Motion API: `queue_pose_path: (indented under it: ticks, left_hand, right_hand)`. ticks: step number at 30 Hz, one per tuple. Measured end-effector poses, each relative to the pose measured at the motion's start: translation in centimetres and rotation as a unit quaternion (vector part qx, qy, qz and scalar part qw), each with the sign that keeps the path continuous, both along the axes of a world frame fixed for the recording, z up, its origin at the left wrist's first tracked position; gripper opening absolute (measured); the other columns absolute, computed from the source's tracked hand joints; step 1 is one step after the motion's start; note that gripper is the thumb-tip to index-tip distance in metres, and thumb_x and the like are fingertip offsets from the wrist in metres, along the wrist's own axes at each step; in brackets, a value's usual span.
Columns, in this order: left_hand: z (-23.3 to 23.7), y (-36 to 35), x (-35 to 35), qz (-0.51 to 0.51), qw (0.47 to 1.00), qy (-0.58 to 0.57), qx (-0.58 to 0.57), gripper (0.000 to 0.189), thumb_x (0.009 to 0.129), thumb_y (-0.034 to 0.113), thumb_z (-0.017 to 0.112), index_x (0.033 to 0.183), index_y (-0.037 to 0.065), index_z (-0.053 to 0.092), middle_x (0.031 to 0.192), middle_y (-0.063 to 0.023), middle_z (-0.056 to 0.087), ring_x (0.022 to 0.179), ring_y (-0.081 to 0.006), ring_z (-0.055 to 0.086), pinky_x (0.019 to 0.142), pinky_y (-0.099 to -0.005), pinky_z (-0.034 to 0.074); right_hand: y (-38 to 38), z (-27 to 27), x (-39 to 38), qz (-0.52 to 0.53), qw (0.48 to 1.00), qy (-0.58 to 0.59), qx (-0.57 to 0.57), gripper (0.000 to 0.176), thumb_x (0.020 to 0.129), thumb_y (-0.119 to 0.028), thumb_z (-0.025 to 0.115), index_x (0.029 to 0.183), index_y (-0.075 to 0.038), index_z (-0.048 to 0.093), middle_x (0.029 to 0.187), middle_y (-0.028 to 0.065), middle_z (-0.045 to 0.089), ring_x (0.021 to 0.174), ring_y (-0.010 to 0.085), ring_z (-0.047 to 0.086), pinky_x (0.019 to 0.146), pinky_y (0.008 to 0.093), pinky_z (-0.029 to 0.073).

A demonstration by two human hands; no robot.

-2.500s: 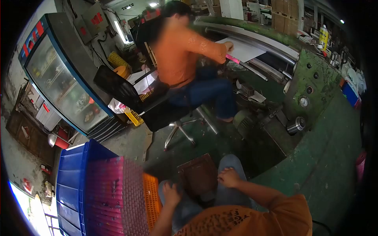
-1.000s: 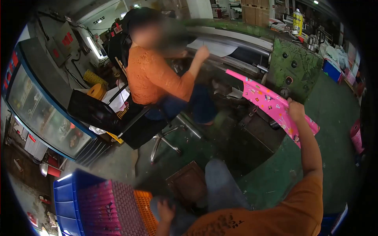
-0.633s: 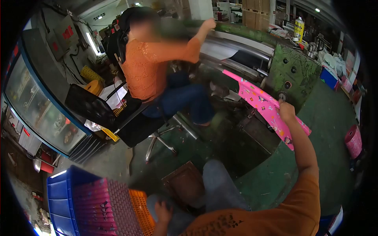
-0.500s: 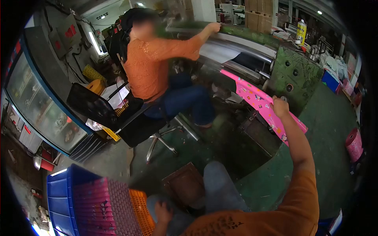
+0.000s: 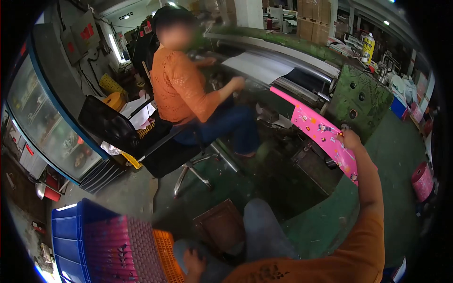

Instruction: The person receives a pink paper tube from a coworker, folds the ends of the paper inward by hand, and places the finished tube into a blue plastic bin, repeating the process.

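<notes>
My right hand (image 5: 350, 140), at the end of an outstretched arm, grips the edge of a pink sheet (image 5: 321, 132) printed with small cartoon figures. The sheet's upper edge is rolled into a tube that reaches toward the machine's rollers, and its lower part hangs down. On my leg rests my left hand (image 5: 193, 262), holding nothing, its fingers lying apart on the trousers. Close to it on the left, an orange plastic basket (image 5: 167, 254) and a blue crate (image 5: 68, 240) stand beside a stack of pink patterned rolls (image 5: 113, 250).
A co-worker in an orange top (image 5: 174, 87) sits on a black office chair (image 5: 111, 125) at the roller machine. White sheet material (image 5: 257, 65) lies over its rollers, beside a green end housing (image 5: 363, 99). A pink roll (image 5: 422, 181) stands at right; a brown board (image 5: 219, 224) lies before my knees.
The co-worker's outstretched arm has drawn back and down from the machine. My right hand and the pink sheet have shifted slightly right and down in view. My left hand stays on my leg.
</notes>
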State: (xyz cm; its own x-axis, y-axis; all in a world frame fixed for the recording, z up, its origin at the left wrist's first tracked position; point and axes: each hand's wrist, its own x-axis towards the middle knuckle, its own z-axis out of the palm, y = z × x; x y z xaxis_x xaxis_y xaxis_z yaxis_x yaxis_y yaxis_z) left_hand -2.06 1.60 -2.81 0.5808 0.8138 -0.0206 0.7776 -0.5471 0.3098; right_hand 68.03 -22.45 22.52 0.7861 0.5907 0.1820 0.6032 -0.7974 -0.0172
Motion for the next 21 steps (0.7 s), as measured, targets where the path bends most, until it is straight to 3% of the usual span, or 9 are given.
queue_pose_path:
  ticks: [2, 4, 8, 14, 21]
  left_hand:
    - [0.2, 0.0, 0.2, -0.011, 1.000, 0.014, -0.013, 0.049, 0.066, 0.027, 0.072, 0.106, 0.002, 0.059, 0.122, -0.0239, 0.046, 0.113, -0.0399, 0.044, 0.096, -0.0466, 0.038]
    - [1.7, 0.1, 1.2, -0.013, 0.999, 0.021, -0.037, 0.048, 0.067, 0.027, 0.072, 0.105, 0.002, 0.059, 0.122, -0.0235, 0.046, 0.113, -0.0396, 0.044, 0.096, -0.0465, 0.038]
    - [1.6, 0.1, 1.8, -0.002, 0.998, 0.038, -0.044, 0.050, 0.065, 0.024, 0.071, 0.108, 0.003, 0.059, 0.122, -0.0196, 0.047, 0.114, -0.0370, 0.044, 0.098, -0.0445, 0.037]
    - [1.4, 0.1, 1.4, -0.004, 0.999, 0.040, -0.033, 0.051, 0.065, 0.024, 0.072, 0.110, 0.004, 0.059, 0.123, -0.0194, 0.048, 0.117, -0.0367, 0.043, 0.100, -0.0440, 0.035]
    - [1.2, 0.0, 1.5, -0.001, 0.999, 0.031, -0.021, 0.050, 0.064, 0.024, 0.072, 0.109, 0.005, 0.060, 0.119, -0.0187, 0.050, 0.114, -0.0367, 0.044, 0.099, -0.0449, 0.036]
  right_hand:
    - [0.6, 0.7, -1.5, -0.020, 0.999, 0.014, -0.035, 0.035, 0.079, -0.032, 0.065, 0.099, -0.004, 0.056, 0.086, 0.0190, 0.064, 0.083, 0.0363, 0.062, 0.071, 0.0469, 0.050]
    - [1.7, 1.2, -3.4, -0.015, 0.992, -0.069, -0.102, 0.037, 0.076, -0.033, 0.069, 0.098, -0.006, 0.055, 0.090, 0.0170, 0.064, 0.086, 0.0338, 0.063, 0.071, 0.0450, 0.051]
    - [3.2, 0.0, -3.2, -0.064, 0.992, -0.096, -0.052, 0.034, 0.076, -0.029, 0.069, 0.097, -0.007, 0.054, 0.087, 0.0159, 0.064, 0.079, 0.0340, 0.065, 0.067, 0.0444, 0.052]
    - [3.2, -2.3, -2.7, -0.060, 0.976, -0.204, -0.035, 0.025, 0.077, -0.023, 0.065, 0.094, -0.009, 0.053, 0.082, 0.0137, 0.064, 0.073, 0.0314, 0.066, 0.060, 0.0420, 0.053]
    - [2.6, -2.2, -2.5, -0.052, 0.971, -0.227, -0.054, 0.020, 0.076, -0.015, 0.061, 0.094, -0.008, 0.054, 0.084, 0.0145, 0.065, 0.068, 0.0315, 0.066, 0.058, 0.0420, 0.053]
